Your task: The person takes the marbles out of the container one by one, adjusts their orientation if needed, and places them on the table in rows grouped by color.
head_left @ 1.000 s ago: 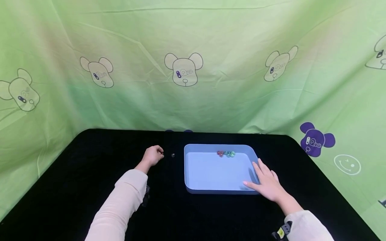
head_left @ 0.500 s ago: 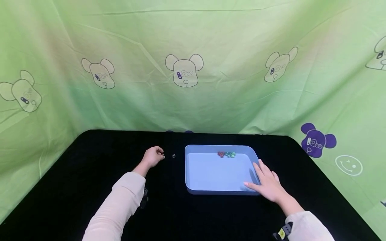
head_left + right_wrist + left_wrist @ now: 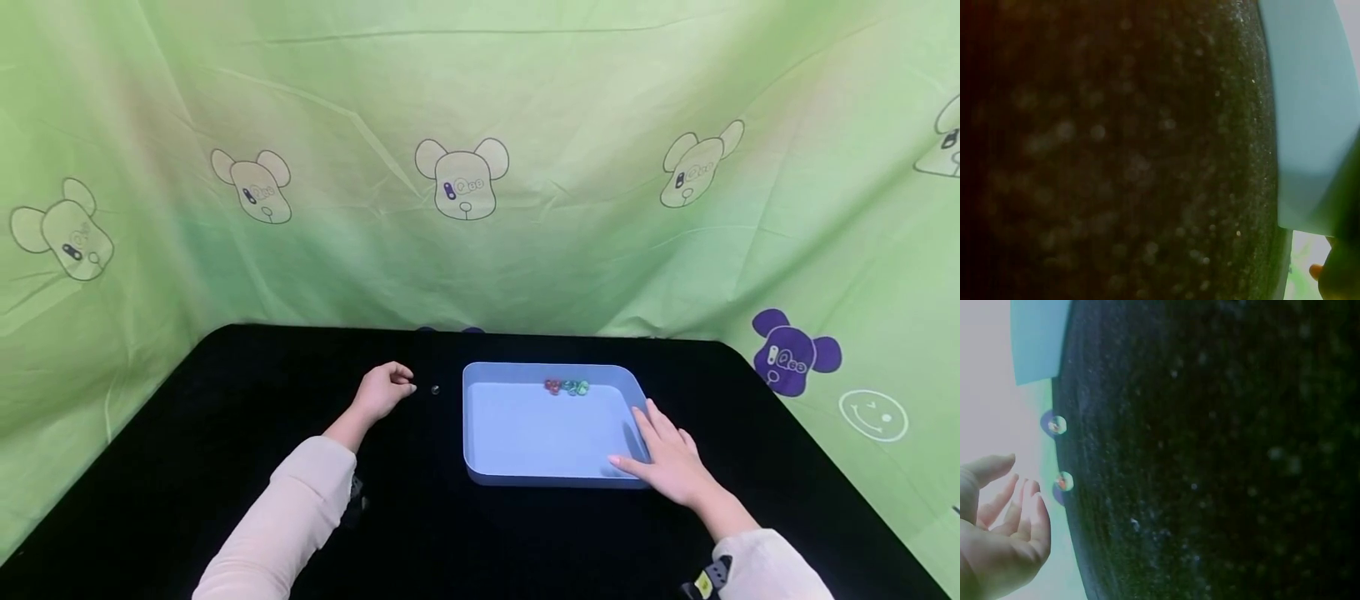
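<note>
My left hand is over the black table, left of a small glass marble. In the left wrist view, two clear marbles with coloured cores show: an upper marble nearer the tray, and a lower marble just past the fingertips. That hand's thumb and bent fingers stand apart with nothing between them. My right hand rests with spread fingers on the right wall of a blue tray. Inside, along the far wall, lie red marbles and green marbles.
The black cloth-covered table has rounded far corners. Behind it hangs a green curtain printed with bear heads. Both forearms wear pale sleeves, and a dark strap sits at the right wrist.
The left thumb and fingers have parted a little beside the marble. The head view has shifted slightly, so everything sits a bit further right and lower. The right hand keeps its place on the tray.
</note>
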The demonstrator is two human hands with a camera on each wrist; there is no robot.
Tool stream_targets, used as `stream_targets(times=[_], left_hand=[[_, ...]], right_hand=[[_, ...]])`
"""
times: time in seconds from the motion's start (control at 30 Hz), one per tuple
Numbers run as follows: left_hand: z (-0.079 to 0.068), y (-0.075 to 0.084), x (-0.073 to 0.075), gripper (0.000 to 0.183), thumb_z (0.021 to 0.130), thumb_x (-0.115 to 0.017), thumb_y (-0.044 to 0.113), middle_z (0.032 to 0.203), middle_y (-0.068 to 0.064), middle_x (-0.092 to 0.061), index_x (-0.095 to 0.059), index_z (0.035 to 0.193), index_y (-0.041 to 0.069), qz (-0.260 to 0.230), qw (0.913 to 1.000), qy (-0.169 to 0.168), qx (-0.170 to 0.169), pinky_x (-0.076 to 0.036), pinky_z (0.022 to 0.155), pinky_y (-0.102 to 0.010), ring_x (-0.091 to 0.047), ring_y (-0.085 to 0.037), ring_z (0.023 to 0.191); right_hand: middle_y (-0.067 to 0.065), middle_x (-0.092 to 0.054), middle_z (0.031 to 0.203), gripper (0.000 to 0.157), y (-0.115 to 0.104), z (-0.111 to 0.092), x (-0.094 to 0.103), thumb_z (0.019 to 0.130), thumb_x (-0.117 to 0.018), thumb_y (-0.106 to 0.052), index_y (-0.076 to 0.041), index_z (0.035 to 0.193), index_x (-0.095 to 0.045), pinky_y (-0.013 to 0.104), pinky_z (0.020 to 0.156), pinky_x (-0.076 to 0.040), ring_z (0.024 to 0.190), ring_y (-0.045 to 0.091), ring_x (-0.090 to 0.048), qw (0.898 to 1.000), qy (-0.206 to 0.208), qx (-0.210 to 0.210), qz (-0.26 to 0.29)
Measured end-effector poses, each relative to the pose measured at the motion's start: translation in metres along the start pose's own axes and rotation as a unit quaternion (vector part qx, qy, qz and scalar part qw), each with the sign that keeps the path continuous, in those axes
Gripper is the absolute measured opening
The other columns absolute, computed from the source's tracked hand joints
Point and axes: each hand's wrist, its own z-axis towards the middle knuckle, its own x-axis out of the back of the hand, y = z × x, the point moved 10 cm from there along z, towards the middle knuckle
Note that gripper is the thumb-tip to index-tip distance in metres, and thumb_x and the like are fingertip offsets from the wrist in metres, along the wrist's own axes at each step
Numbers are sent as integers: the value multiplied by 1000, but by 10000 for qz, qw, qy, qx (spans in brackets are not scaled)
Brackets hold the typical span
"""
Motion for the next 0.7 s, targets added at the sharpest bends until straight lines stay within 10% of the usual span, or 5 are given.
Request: stream_targets(times=[0.7], left_hand=[[-12, 48, -27, 18, 74, -64, 4, 77, -2, -59, -60, 90, -3, -1117, 9905, -417, -690, -44, 68, -25, -55, -13, 73]], right_hand=[[28, -10, 137, 87, 1, -1, -1, 76, -54, -52, 8, 131, -23, 60, 89, -9, 122, 41, -12, 10000, 39, 2, 5]])
